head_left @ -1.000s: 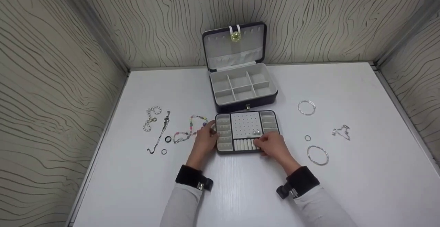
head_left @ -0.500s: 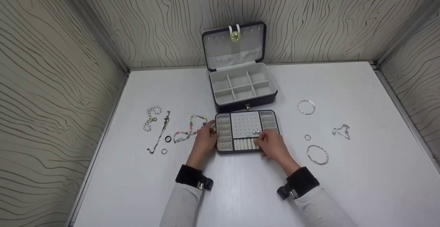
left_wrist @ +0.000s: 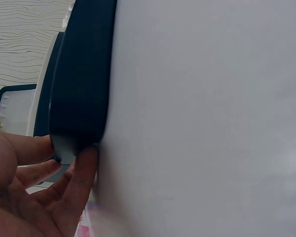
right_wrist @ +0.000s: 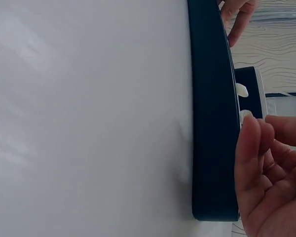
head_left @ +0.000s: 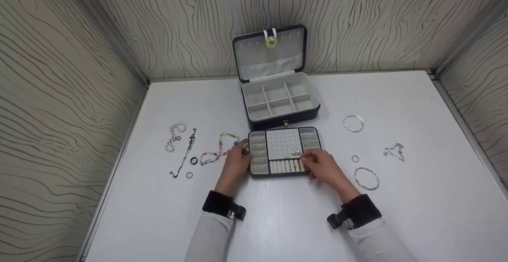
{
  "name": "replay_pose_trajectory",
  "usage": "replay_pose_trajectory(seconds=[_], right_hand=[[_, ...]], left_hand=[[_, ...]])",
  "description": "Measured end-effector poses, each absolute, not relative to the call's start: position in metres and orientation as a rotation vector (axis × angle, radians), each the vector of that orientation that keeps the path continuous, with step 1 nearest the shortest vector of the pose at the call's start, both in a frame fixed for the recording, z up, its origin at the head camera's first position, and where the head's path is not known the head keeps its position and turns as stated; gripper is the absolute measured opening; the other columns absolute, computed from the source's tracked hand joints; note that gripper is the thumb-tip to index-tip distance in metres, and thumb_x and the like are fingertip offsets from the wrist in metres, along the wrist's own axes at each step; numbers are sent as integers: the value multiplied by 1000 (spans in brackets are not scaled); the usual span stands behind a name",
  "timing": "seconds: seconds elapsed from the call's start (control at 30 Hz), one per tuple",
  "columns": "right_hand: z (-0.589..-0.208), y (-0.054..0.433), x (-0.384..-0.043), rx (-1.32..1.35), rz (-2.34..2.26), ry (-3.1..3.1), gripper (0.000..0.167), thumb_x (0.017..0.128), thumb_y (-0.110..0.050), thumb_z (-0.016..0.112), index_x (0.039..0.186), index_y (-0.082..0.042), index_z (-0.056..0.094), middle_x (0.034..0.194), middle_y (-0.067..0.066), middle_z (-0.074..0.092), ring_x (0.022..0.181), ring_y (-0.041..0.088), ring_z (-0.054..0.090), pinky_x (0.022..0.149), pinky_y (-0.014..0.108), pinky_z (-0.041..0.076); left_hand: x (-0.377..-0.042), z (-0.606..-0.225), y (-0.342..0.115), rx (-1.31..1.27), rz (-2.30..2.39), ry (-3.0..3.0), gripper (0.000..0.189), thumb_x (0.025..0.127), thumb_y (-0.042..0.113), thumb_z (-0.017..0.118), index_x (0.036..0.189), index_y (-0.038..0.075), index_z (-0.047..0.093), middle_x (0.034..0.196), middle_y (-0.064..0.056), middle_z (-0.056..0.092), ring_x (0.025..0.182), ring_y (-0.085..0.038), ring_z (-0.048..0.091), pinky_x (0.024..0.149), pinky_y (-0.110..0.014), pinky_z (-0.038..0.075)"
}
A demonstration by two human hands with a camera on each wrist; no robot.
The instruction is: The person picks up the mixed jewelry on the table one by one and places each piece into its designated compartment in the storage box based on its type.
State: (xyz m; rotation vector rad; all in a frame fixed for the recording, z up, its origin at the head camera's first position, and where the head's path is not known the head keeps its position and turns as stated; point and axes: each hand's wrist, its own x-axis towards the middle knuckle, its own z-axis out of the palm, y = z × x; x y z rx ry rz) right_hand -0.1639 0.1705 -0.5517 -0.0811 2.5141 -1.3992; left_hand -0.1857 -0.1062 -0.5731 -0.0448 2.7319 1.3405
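A shallow jewelry tray [head_left: 260,176] with a dark rim lies before the jewelry box. My left hand [head_left: 237,160] grips its left end; in the left wrist view the thumb and fingers [left_wrist: 84,177] surround the tray's corner. My right hand [head_left: 320,166] is over the tray's front right, fingertips close together at the white ring rolls [head_left: 282,166]. I cannot tell whether something is pinched there. A small ring [head_left: 295,166] shows on a roll just left of these fingertips. Two pearl-like earrings [head_left: 296,153] sit on the perforated panel [head_left: 281,141].
Behind stands the open jewelry box [head_left: 291,116] with divided compartments. Left lie a white bead strand [head_left: 171,139], a dark chain [head_left: 185,155], two rings [head_left: 194,160] and colorful beads [head_left: 220,145]. Right are two bangles [head_left: 366,178], a ring [head_left: 355,158] and a silver chain [head_left: 394,151].
My right hand has shifted slightly right along the ring rolls, uncovering the small ring on a roll. My left hand stays at the tray's left end.
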Motion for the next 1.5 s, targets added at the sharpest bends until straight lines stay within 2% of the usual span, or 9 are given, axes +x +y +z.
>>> replay_pose_trajectory(seconds=[0.2,0.4,0.63,0.77,1.03,1.27,1.5], right_hand=[[-547,202,-167,-76,-1311,2686,21,93,-9,63,112,0,66,85,9,62,67,19,59,55,31,50],[-542,249,-166,60,-1178,2855,22,92,-8,66,111,3,64,89,12,60,79,24,57,65,33,46],[-546,287,-162,195,-950,2842,25,93,-17,64,107,3,63,89,13,61,77,26,57,62,35,44],[-551,292,-161,190,-890,2792,25,92,-20,65,105,1,64,90,13,63,80,28,60,65,38,45],[-554,294,-166,150,-855,2769,23,91,-17,67,102,2,64,95,19,64,83,33,62,70,45,48],[-555,293,-171,110,-833,2760,17,93,-12,62,100,4,65,94,20,65,86,36,63,73,47,49],[-551,290,-169,145,-843,2716,19,95,-12,56,100,5,63,94,20,64,87,35,61,75,48,49]], left_hand=[[-186,-574,-107,-23,1340,2742,51,90,4,62,140,6,52,90,-5,61,76,-16,55,69,-34,47],[-186,-574,-107,-29,1339,2738,50,91,5,62,140,7,52,91,-5,60,76,-17,55,68,-35,47],[-186,-573,-108,-46,1336,2725,51,91,5,63,140,7,52,92,-6,62,78,-17,56,71,-35,48],[-186,-572,-109,-58,1358,2708,51,91,5,63,140,7,52,92,-5,62,77,-16,56,68,-33,47],[-186,-571,-108,-74,1361,2693,51,91,5,65,140,7,52,93,-6,62,75,-16,56,67,-33,48],[-186,-572,-109,-20,1347,2726,51,90,3,63,140,5,51,93,-8,63,79,-18,56,71,-35,48],[-186,-572,-109,-9,1357,2729,52,89,2,62,139,4,51,91,-7,63,76,-18,56,69,-35,48]])
